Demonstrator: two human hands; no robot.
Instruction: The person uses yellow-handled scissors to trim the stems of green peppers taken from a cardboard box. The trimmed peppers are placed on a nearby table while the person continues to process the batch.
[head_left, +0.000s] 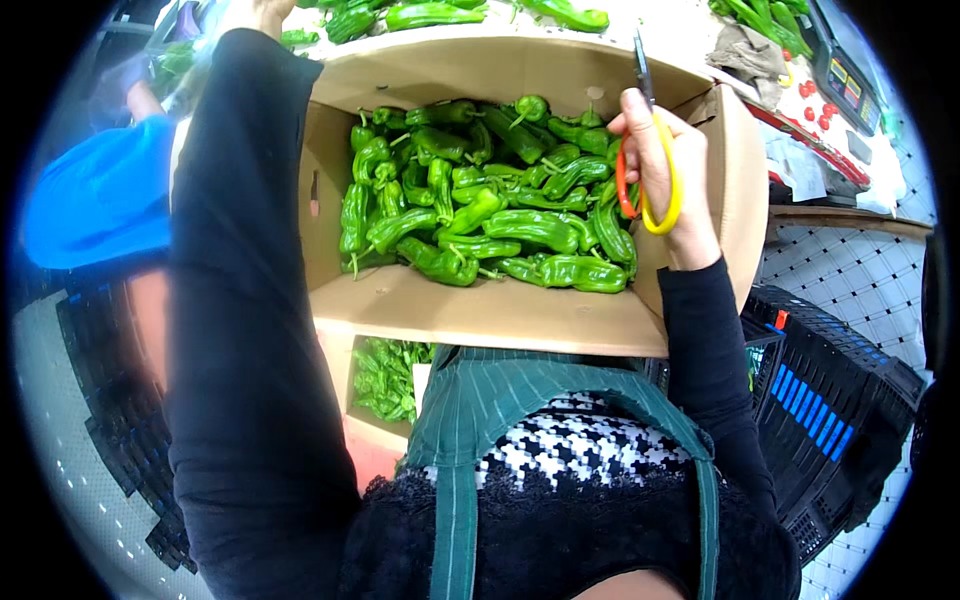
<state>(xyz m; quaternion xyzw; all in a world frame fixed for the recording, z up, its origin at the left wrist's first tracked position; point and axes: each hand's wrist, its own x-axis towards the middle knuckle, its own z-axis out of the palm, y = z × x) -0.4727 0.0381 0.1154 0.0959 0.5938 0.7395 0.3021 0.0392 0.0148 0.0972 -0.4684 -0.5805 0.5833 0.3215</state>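
My right hand (660, 161) grips a pair of scissors (661, 217) with one yellow and one orange-red handle loop, blades pointing away from me. It is above the right side of an open cardboard box (480, 319) directly before me. Many glossy green peppers (532, 229) lie heaped inside. My left arm stretches forward past the box's left side. Only the wrist and base of my left hand (262, 11) show at the top edge; its fingers are cut off. More green peppers (435, 15) lie on the white work surface beyond the box.
A person in a blue top (105, 195) is close on the left. At right are a digital scale (847, 86), a brown cloth (750, 60) and cherry tomatoes (808, 114). Black plastic crates (817, 405) stand lower right. Another box of peppers (386, 379) is below the first.
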